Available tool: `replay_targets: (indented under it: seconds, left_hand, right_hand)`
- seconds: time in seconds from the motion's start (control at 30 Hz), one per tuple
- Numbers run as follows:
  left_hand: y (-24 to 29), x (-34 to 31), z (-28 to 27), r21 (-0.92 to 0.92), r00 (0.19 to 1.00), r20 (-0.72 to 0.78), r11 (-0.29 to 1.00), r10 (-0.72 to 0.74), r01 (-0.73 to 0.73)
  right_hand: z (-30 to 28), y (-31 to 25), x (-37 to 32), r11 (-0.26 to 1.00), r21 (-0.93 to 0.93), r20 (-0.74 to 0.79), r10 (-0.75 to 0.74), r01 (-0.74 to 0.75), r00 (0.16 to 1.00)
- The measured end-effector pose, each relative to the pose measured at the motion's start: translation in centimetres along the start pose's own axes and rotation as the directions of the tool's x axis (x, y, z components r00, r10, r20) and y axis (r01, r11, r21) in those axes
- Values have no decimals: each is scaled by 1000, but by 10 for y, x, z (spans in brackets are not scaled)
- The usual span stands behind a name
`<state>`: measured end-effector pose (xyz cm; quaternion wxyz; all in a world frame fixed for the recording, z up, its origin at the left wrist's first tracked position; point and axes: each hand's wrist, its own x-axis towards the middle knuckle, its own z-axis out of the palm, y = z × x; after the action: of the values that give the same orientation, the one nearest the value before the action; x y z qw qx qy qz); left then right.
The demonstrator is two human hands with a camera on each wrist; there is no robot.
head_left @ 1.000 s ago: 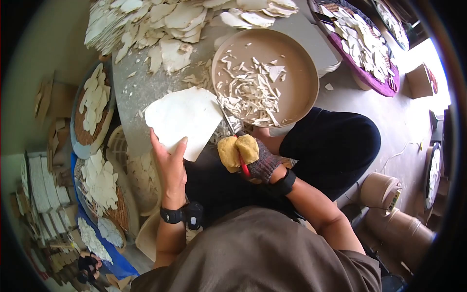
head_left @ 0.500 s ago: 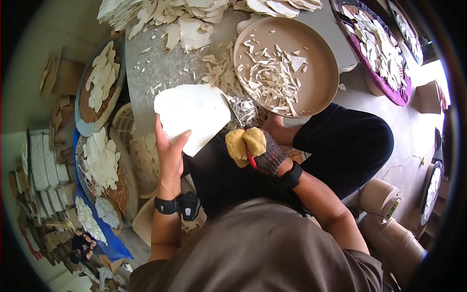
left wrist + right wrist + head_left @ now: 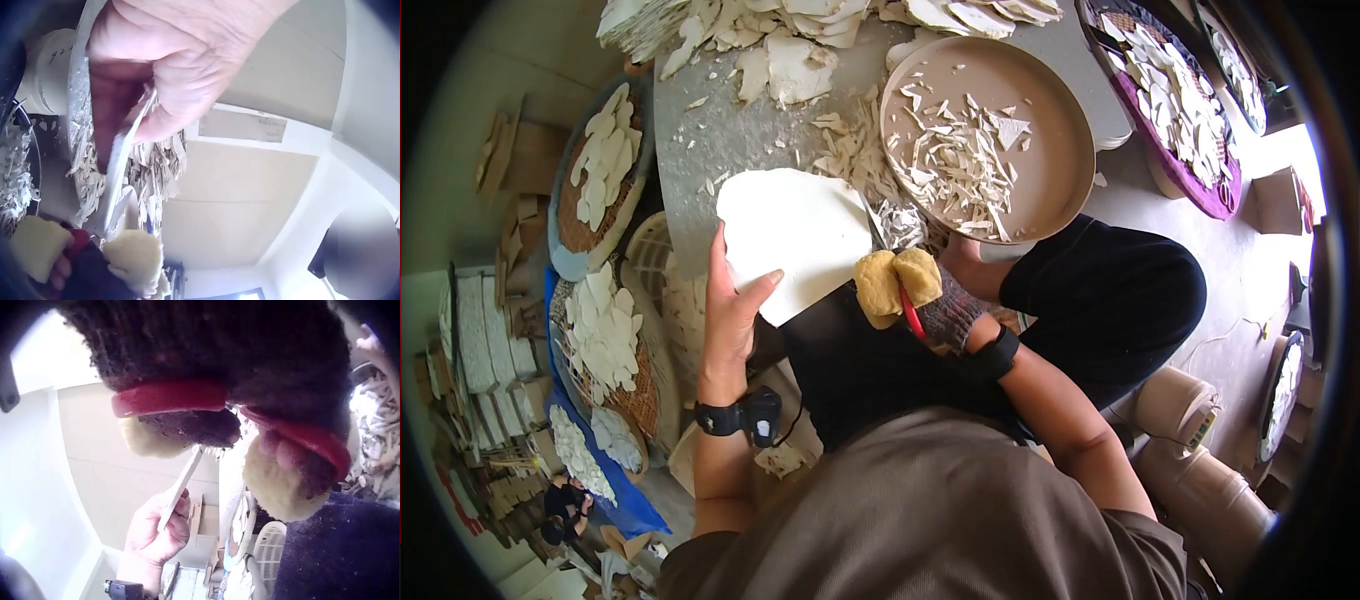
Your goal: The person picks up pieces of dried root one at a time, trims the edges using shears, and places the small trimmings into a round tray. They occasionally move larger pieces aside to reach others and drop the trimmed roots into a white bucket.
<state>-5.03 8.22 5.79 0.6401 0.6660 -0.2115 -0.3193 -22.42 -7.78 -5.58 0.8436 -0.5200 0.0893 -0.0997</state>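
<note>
Now: one seated person, both hands engaged.
Left hand [image 3: 735, 310]: thumb on top, fingers beneath, pinching the lower left edge of the sheet.
White sheet [image 3: 795, 232]: flat, held over the near edge of the grey table [image 3: 720, 130], between the two hands.
Right hand [image 3: 920, 295]: gloved, yellow padded fingertips, clamped around the red handles.
Scissors [image 3: 912, 312]: blades against the sheet's right edge.
Round tray [image 3: 1055, 160]: on the table, beyond the right hand, holding pale offcuts [image 3: 960, 160].
</note>
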Motion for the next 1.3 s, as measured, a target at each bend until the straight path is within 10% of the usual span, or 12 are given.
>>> replay_targets:
  seconds: [0.1,0.2,0.27,0.33,0.4,0.53,0.77,0.87,1.3]
  left_hand:
    - [-4,-10,19,-75,947,-307,990,95,-123]
    - [-16,-24,54,-278,888,-436,917,145,-286]
    - [-34,-24,68,-344,905,-413,903,101,-258]
    - [-40,-15,86,-489,918,-396,844,10,-220]
    - [-46,-6,85,66,902,-409,990,137,-121]
    - [-53,8,80,199,912,-360,971,196,-130]
    - [-41,7,61,380,920,-266,909,287,-173]
    - [-41,10,61,-158,943,-333,986,4,-60]
    - [-37,4,62,-389,950,-297,921,-93,-31]
  right_hand:
    - [2,7,0,939,343,-8,-34,35,999]
    - [5,18,-2,609,792,18,30,-32,999]
    - [9,15,-5,998,52,-64,32,-29,997]
    - [15,6,-7,971,-235,-46,29,-39,999]
    - [19,3,-10,915,-403,-22,29,-35,999]
    - [19,-21,-15,743,-664,77,-35,77,996]
    - [23,-10,-17,892,-451,31,-19,31,999]
    - [26,-21,-10,921,-390,15,-22,26,1000]
    - [22,1,-9,939,-329,-39,96,-104,995]
